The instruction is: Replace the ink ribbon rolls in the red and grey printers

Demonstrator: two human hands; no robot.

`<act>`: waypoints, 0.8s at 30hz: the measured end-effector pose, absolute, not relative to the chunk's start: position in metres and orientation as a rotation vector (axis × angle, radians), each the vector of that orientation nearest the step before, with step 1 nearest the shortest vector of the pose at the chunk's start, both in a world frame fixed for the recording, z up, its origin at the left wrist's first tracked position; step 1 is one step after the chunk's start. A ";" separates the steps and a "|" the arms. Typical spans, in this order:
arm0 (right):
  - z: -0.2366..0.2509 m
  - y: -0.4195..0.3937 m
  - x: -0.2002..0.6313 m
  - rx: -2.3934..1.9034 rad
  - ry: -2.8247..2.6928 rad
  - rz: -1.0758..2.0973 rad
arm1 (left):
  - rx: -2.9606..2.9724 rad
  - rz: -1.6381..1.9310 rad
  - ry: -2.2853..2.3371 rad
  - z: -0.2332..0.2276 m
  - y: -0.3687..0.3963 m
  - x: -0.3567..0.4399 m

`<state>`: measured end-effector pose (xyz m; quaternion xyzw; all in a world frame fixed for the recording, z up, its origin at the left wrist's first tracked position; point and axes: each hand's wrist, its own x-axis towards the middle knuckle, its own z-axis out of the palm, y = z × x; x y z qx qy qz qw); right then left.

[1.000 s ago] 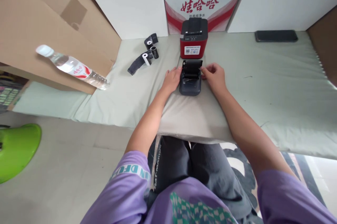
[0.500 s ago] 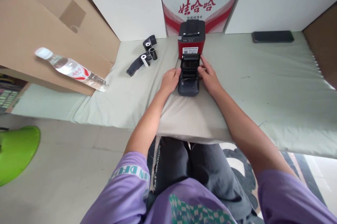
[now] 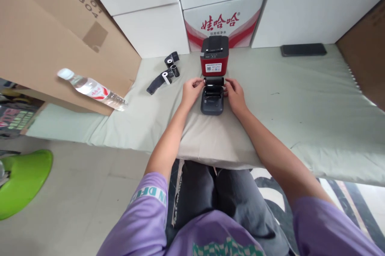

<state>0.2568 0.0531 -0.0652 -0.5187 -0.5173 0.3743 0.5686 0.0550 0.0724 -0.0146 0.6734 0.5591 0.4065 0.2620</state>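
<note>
A small black label printer (image 3: pixel 212 105) lies on the cloth-covered surface in front of me, its lid (image 3: pixel 214 81) raised at the far end. My left hand (image 3: pixel 191 91) pinches the lid's left edge between thumb and fingers. On the opposite edge, my right hand (image 3: pixel 234 93) has its fingers curled against the lid. Just behind stands a red and black receipt printer (image 3: pixel 214 61) with a white label on its front. The inside of the black printer is mostly hidden from this angle.
Small rolls with dark ribbon (image 3: pixel 162 79) lie to the left. A clear water bottle (image 3: pixel 93 89) leans nearby against a cardboard box (image 3: pixel 90 47). White cartons (image 3: pixel 150 27) line the back. A black phone-like slab (image 3: pixel 303 49) rests at the far right.
The lid has tipped up from lying back and now looks narrower. Both hands have shifted from the printer's sides to the lid's edges. The camera view has tilted slightly.
</note>
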 end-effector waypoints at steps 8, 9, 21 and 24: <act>-0.070 0.055 0.256 -1.212 -1.200 0.860 | 2.275 0.312 1.431 0.045 0.089 0.060; -0.070 0.055 0.256 -1.214 -1.203 0.855 | 2.291 0.242 1.475 0.051 0.088 0.064; -0.067 0.051 0.256 -1.249 -1.206 0.832 | 2.442 0.289 1.479 0.090 0.067 0.083; -0.065 0.048 0.256 -1.242 -1.163 0.833 | 2.402 0.142 1.455 0.099 0.073 0.094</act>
